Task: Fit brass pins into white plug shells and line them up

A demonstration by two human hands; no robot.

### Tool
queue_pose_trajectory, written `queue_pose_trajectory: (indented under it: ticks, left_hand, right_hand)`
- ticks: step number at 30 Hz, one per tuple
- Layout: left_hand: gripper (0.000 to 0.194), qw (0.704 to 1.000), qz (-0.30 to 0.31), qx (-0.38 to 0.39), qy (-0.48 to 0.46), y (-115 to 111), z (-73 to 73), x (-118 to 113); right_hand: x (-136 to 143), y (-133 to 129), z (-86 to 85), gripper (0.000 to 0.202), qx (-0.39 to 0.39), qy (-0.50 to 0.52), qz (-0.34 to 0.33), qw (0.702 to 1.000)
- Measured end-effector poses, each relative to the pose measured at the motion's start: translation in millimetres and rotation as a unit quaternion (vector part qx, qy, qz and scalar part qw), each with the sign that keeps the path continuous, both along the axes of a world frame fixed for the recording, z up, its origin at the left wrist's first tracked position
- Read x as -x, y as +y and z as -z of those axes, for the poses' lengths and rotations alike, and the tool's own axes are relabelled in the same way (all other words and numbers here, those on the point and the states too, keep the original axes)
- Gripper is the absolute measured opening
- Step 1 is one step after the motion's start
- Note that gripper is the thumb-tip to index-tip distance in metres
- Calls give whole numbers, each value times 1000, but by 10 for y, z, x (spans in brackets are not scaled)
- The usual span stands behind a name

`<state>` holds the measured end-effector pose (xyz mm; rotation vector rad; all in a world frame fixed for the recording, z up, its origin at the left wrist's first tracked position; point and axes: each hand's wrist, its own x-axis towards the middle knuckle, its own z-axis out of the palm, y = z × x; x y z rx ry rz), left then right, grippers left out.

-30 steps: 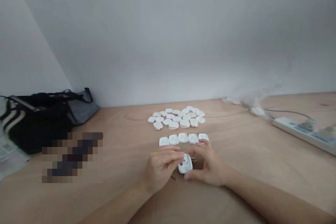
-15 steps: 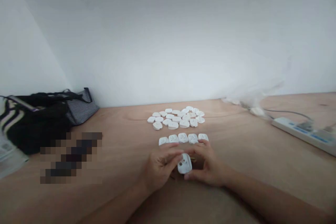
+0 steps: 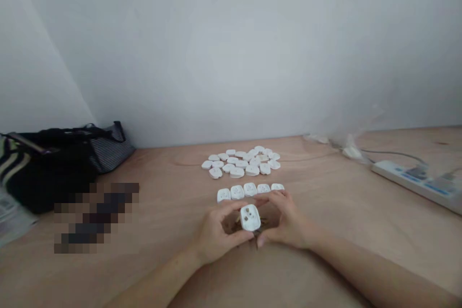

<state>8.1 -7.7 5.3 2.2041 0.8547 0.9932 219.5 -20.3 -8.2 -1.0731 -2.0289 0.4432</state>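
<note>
My left hand (image 3: 221, 231) grips a white plastic plug shell (image 3: 250, 217) between thumb and fingers. The shell is a rounded square, tilted up, with its holed inner face toward me; brownish metal shows at two of the holes. My right hand (image 3: 285, 221) curves around the shell's right side with thumb and index finger apart. Its index fingertip is near the shell's upper right corner, and whether it touches is unclear. Small brass-coloured pieces (image 3: 264, 223) lie between my hands, partly hidden. Just beyond stands a row of several similar white shells (image 3: 237, 192).
Farther back, several white plastic pieces (image 3: 237, 172) lie in a cluster on the wooden table (image 3: 173, 202). A power strip (image 3: 415, 181) and a clear plastic bag (image 3: 352, 147) are at the right. At the left are a black bag (image 3: 50, 168) and a pixelated patch.
The shell has turned more upright and shifted slightly up and left. My left thumb has moved from its face to its lower edge. My right thumb has come away from the shell.
</note>
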Motion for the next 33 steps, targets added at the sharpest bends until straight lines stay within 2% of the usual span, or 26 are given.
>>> queue_pose_trajectory:
  ticks: [1,4,6,13,18,21,33]
  left_hand:
    - [45,1000,-23,4,2,-1,-11,2]
    - [43,995,-91,31,2,20,-21,7]
    - [43,993,-109,53,-6,41,-7,7]
    - [44,993,-110,44,-3,54,51,9]
    - [43,995,-96,38,-12,71,74,5]
    - [42,994,-96,42,-11,89,86,5]
    - [43,994,-105,12,-7,64,57,14]
  right_hand:
    - [-23,6,-1,63,3,-19,3,1000]
    - [-65,24,4,30,18,-80,11,997]
    - [-53,31,13,19,23,-97,18,995]
    - [65,10,-2,8,25,-109,6,994]
    - [64,-11,-30,15,10,-126,-12,992]
    - [66,-2,-15,12,11,-130,-19,991]
    - [68,19,-6,7,11,-62,8,998]
